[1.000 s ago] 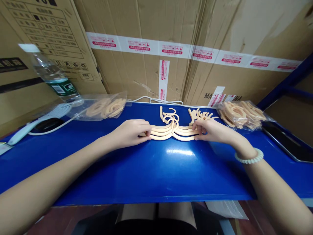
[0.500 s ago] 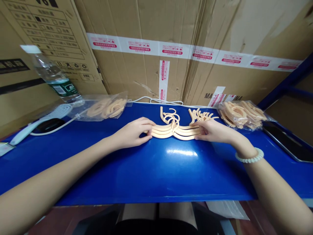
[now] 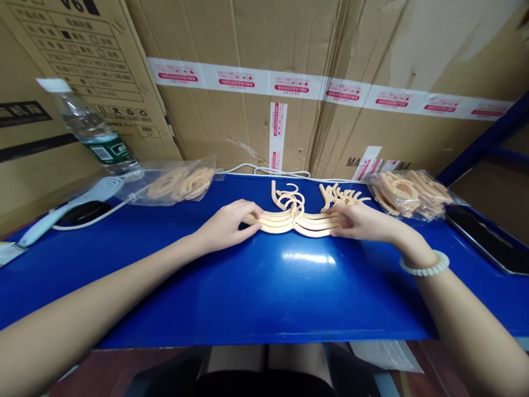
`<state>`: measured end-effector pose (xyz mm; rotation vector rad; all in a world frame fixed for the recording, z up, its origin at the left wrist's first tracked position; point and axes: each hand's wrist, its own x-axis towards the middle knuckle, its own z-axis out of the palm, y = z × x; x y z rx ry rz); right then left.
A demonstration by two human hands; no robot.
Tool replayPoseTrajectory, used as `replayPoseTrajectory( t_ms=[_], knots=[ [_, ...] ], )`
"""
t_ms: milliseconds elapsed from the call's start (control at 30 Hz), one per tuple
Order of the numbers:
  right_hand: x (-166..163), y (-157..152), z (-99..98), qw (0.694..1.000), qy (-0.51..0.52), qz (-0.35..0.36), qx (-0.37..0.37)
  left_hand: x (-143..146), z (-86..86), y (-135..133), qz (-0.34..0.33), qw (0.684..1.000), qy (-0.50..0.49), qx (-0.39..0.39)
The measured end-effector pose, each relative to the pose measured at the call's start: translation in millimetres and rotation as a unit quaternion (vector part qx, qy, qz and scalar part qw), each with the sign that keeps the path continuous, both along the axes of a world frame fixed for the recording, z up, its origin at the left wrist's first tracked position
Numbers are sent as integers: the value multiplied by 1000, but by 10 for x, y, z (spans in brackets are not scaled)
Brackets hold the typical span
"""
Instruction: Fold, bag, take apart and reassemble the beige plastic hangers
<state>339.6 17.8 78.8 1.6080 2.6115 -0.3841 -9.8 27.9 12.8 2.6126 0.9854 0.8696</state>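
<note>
Two bare hands grip one stack of small peach plastic hangers (image 3: 295,221), which lies flat on the glossy blue table top (image 3: 264,292) at about 12 o'clock from the table's middle, hooks pointing toward the far edge. The left hand (image 3: 227,226) sits at the stack's 9 o'clock end, fingers curled over the arm tips and thumb beneath, pinching them together. The right hand (image 3: 363,221) closes on the 3 o'clock end in the same way; a white bead bracelet (image 3: 424,264) circles its wrist.

At 1 o'clock from the stack, just beside the right hand's fingers, lies a loose heap of peach hangers (image 3: 345,194). Further toward 2 o'clock rests a clear plastic bag full of hangers (image 3: 409,193), with a dark flat phone-like slab (image 3: 483,238) near it at 3 o'clock. At 10 o'clock lies a second clear bag of hangers (image 3: 182,183); beyond it stand a clear water bottle with a green label (image 3: 93,132) and a white corded device (image 3: 66,207). Taped brown cardboard boxes (image 3: 289,82) line the far side.
</note>
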Motion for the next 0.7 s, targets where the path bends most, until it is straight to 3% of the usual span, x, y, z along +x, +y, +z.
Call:
replayPoseTrajectory(
  t_ms=[700],
  knots=[
    [-79,-54,10,999,-8,2,39,22,-73,1,8,999,-7,46]
  ],
)
